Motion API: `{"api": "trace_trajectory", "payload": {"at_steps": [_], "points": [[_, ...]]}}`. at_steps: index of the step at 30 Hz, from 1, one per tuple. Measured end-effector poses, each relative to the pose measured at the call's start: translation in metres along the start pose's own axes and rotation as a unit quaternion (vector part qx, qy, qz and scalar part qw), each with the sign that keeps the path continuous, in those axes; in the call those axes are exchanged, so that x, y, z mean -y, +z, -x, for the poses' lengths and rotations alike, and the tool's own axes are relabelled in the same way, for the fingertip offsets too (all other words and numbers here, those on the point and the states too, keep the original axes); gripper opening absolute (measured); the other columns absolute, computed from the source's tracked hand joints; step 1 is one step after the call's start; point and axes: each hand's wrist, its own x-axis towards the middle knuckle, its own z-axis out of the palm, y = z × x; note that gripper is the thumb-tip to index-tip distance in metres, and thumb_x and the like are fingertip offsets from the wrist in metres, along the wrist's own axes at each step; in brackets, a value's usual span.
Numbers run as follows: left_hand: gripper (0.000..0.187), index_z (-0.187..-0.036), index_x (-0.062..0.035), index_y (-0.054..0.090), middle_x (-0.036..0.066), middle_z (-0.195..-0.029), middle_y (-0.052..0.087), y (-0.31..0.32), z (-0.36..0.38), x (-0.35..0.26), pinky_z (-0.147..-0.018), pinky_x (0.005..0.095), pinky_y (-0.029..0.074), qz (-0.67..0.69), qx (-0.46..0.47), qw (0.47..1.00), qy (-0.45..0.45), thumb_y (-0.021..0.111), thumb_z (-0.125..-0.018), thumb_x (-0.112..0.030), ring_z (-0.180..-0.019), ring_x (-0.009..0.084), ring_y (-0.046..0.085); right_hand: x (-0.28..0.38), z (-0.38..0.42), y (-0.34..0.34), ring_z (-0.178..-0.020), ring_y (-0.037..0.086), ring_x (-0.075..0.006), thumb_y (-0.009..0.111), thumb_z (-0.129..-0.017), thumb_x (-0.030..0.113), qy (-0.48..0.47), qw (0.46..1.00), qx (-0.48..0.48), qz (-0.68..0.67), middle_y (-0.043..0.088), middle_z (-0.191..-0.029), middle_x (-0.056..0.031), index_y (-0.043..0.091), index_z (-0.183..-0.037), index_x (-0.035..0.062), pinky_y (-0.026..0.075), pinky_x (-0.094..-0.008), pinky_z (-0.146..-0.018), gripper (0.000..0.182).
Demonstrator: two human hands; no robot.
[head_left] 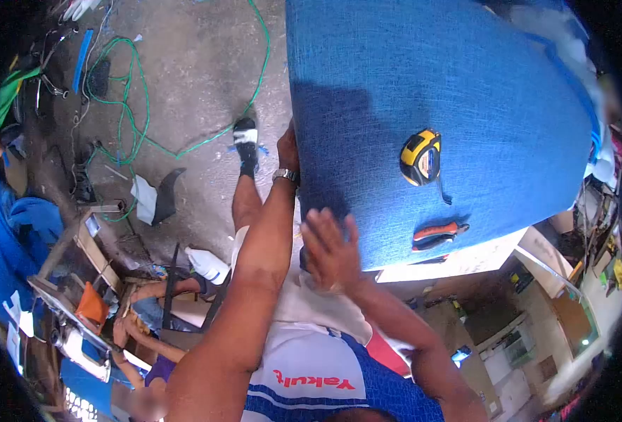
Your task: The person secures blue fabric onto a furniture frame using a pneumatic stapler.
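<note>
A large piece covered in blue fabric [465, 84] fills the upper right. At its left edge is my left hand [289, 149], with a watch on the wrist; its fingers are mostly hidden against the side of the piece. My right hand [330, 250] lies at the near left corner of the fabric, fingers spread and holding nothing. On top of the fabric rest a yellow and black tape measure [420, 157] and, nearer to me, pliers with red handles [434, 236].
A green cord [142, 105] lies looped on the concrete floor [184, 70]. A white bottle [207, 266] is by my legs. Another person's arms [149, 342] show at the lower left, near a sewing machine [82, 352]. Clutter lines the right side.
</note>
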Motion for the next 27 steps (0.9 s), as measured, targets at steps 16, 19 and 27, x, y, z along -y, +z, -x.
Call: {"api": "trace_trajectory", "payload": {"at_steps": [16,19,27], "points": [[0.078,-0.133,-0.0116,0.065,0.029,-0.128,0.062,-0.038,0.147,-0.029,-0.1,0.0473,0.045,-0.298,0.082,0.903,-0.298,0.025,-0.099,-0.07,-0.117,0.0469,0.059,-0.01,-0.135,-0.051,-0.153,0.015,-0.0392,0.047,-0.097,0.052,-0.03,0.945,0.073,0.317,0.026,-0.165,-0.0055,0.053,-0.145,0.0158,0.006,-0.0707,-0.117,0.061],[0.076,-0.113,0.0073,0.064,0.033,-0.096,0.065,-0.034,0.167,0.034,-0.082,0.051,0.045,-0.222,-0.024,0.962,-0.16,0.042,-0.099,-0.064,-0.093,0.0461,0.063,0.0,-0.069,-0.011,-0.151,0.015,-0.0423,0.052,-0.095,0.049,-0.041,0.937,0.134,0.32,0.03,-0.164,-0.0038,0.057,-0.142,0.0153,0.005,-0.0722,-0.115,0.058],[0.073,-0.111,0.0032,0.07,0.021,-0.1,0.072,-0.021,0.158,0.048,-0.088,0.0407,0.049,-0.014,0.116,0.976,-0.184,0.039,-0.102,-0.062,-0.1,0.0325,0.066,0.024,0.047,0.054,-0.144,0.022,-0.0374,0.064,-0.084,0.041,-0.046,0.921,0.218,0.319,0.035,-0.158,-0.006,0.059,-0.138,0.0148,0.026,-0.0765,-0.103,0.06]]}}
